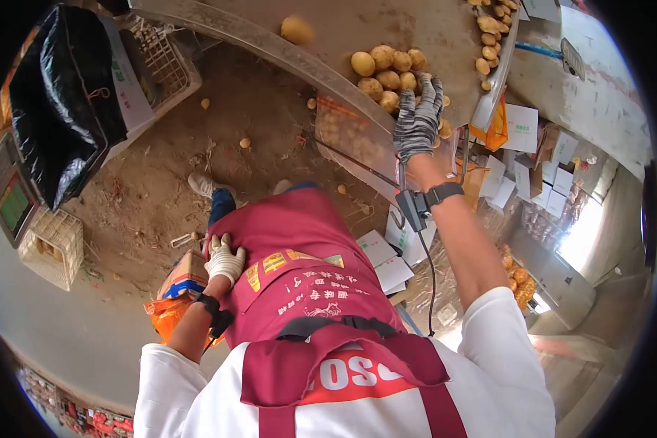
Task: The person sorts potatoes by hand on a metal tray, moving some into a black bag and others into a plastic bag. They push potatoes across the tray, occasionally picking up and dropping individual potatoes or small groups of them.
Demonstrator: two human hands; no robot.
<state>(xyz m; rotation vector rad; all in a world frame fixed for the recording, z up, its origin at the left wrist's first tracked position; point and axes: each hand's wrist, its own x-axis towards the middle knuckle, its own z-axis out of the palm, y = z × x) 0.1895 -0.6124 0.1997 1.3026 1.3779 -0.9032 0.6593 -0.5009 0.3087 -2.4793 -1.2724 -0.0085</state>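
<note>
Red apron [314,292] over white sleeves fills the bottom of the view, printed text on the bib. Left hand [225,259] in a white glove lies palm down on the apron at the thigh, fingers loosely bent, gripping nothing. It sits just beside a cardboard box [186,274], with an orange bag [164,314] under the forearm. Right hand [418,117] in a grey striped glove is stretched forward, fingers spread and straight, laid flat on the near edge of a heap of potatoes [387,69]; no potato is closed in it. A black wristband [443,193] and a small clipped device with a cable [412,208] sit on that wrist. The potatoes rest on a dusty metal table [416,29]; one more potato [297,29] lies apart to the left, blurred. More potatoes line the table's far right edge. On the dirt floor at left: black bag [58,102], scale [11,204], wire basket [51,244]. Flat white cartons [522,128] are stacked on the right.
</note>
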